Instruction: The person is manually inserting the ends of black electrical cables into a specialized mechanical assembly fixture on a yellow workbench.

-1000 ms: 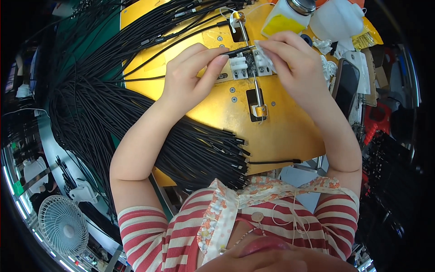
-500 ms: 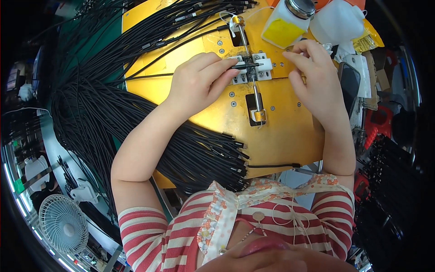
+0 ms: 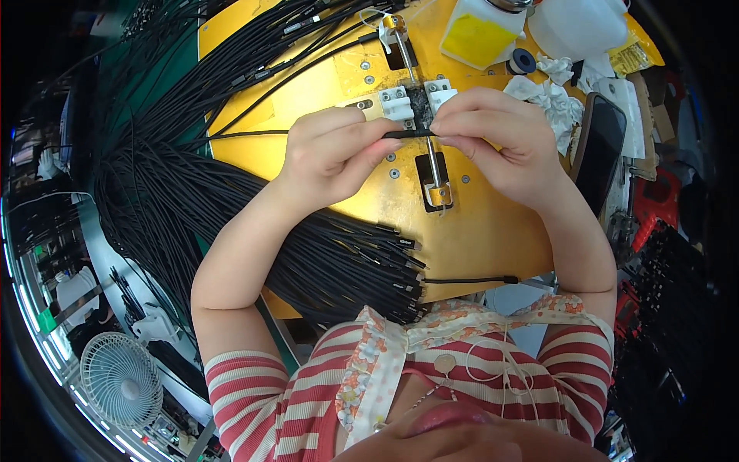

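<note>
A black cable (image 3: 410, 134) stretches between my two hands, just on the near side of a small fixture. My left hand (image 3: 329, 154) pinches it by thumb and forefinger, and its tail runs off to the left. The fingertips of my right hand (image 3: 504, 142) are closed on the cable's end, whose tip they hide. Beyond the cable stand the fixture's white left block (image 3: 396, 108) and white right block (image 3: 440, 90), with a dark, scorched-looking gap between them. A metal rod (image 3: 433, 158) passes under the cable, towards me.
A big bundle of black cables (image 3: 308, 254) covers the left of the yellow work plate (image 3: 493, 223). One loose cable (image 3: 469, 280) lies at its near edge. Far right are a white bottle with a yellow label (image 3: 479, 38), crumpled tissue (image 3: 550, 100) and a phone (image 3: 599, 146).
My left hand has brought the cable out of the white blocks and slightly towards me. My right hand, empty before, has moved left and closed on the cable's end.
</note>
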`<move>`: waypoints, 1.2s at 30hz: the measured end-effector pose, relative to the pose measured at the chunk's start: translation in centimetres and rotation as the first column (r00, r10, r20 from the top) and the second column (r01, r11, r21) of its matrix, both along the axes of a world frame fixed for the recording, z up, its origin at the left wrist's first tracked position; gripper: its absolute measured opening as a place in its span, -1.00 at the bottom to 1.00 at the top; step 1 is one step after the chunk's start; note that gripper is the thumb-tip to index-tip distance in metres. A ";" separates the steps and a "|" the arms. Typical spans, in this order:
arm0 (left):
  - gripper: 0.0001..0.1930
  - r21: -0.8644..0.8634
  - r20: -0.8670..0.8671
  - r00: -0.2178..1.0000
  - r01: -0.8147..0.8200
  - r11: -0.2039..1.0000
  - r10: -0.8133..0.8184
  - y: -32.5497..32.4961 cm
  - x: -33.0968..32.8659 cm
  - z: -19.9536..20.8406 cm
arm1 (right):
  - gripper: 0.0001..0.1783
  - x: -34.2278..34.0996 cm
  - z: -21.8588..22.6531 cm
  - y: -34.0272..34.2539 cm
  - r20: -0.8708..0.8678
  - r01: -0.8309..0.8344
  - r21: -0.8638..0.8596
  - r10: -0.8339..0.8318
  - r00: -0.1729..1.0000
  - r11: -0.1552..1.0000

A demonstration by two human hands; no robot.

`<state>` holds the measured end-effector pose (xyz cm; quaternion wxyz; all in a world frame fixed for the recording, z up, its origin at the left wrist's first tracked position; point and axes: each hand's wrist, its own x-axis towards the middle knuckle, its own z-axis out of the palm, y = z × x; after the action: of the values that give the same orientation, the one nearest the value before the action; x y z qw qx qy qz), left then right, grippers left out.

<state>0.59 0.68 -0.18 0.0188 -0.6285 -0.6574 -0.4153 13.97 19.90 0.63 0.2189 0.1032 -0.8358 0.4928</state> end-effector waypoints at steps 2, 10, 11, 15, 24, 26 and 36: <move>-0.81 0.053 0.066 0.998 -0.009 0.999 0.005 -0.2 0.3 0.1 | -0.85 -0.2 0.1 0.0 -0.062 -0.058 -0.013 0.057 0.996 0.998; -0.64 -0.013 -0.218 0.971 -0.099 0.995 0.094 0.6 -0.8 -1.3 | -0.93 -0.8 -1.0 0.8 -0.017 0.122 0.134 -0.121 0.992 0.983; -0.60 -0.033 -0.288 0.950 -0.132 0.991 0.117 0.6 -0.8 -1.5 | -0.94 -0.9 -1.3 0.8 -0.051 0.167 0.199 -0.160 0.986 0.966; -0.47 -0.185 -0.398 0.913 -0.178 0.966 0.092 0.1 -0.5 -0.4 | -0.95 -1.1 -1.8 0.5 0.013 0.188 0.245 -0.198 0.980 0.951; -0.46 -0.240 -0.462 0.885 -0.188 0.952 0.059 -0.2 -0.6 -0.2 | -0.95 -1.3 -2.1 0.2 0.062 0.174 0.207 -0.191 0.980 0.963; -0.46 -0.245 -0.462 0.886 -0.179 0.953 0.048 -0.1 -0.6 -0.1 | -0.94 -1.2 -2.3 0.2 0.022 0.189 0.239 -0.199 0.980 0.953; -0.45 -0.255 -0.445 0.895 -0.164 0.953 0.035 -0.2 -0.9 -0.2 | -0.92 -0.7 -2.0 -0.1 -0.098 0.226 0.379 -0.204 0.974 0.897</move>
<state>-0.29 0.44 -0.35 0.0960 -0.6665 -0.7210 -0.1634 13.26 19.82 -1.38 0.2704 0.0651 -0.9166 0.2873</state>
